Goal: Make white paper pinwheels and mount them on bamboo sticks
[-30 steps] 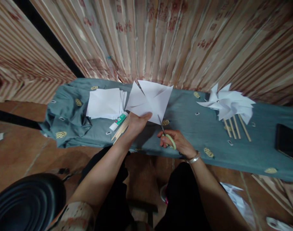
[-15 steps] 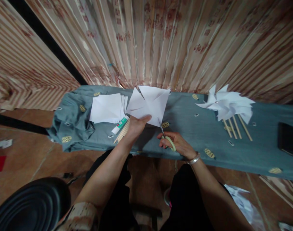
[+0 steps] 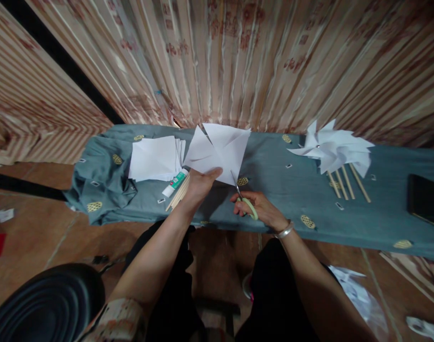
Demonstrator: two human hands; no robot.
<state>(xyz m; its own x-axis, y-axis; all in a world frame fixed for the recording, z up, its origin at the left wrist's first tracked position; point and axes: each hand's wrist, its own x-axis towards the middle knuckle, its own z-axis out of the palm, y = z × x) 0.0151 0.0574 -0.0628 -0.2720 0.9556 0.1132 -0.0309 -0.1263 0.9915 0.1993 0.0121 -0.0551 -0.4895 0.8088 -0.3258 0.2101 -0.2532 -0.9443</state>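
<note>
My left hand (image 3: 202, 183) grips a white square sheet of paper (image 3: 222, 147) by its near edge, thumb on top. Slits run inward from several of its corners. In my right hand (image 3: 254, 206) is a pair of scissors (image 3: 248, 204) with pale green handles, its blades at the sheet's near right corner. Left of the sheet lies a stack of white paper squares (image 3: 153, 159). A green and white glue stick (image 3: 175, 183) and several wooden sticks (image 3: 177, 195) sit beside my left wrist.
White paper pinwheels (image 3: 334, 147) on wooden sticks lie to the right on the grey-green cloth (image 3: 274, 190). A dark flat object (image 3: 425, 199) rests at the right end. A black round stool (image 3: 46, 304) stands at lower left, and a striped curtain (image 3: 231, 61) hangs behind.
The scissor blades have moved slightly further into the sheet's near right corner. The whole view has shifted a little; both hands keep their hold.
</note>
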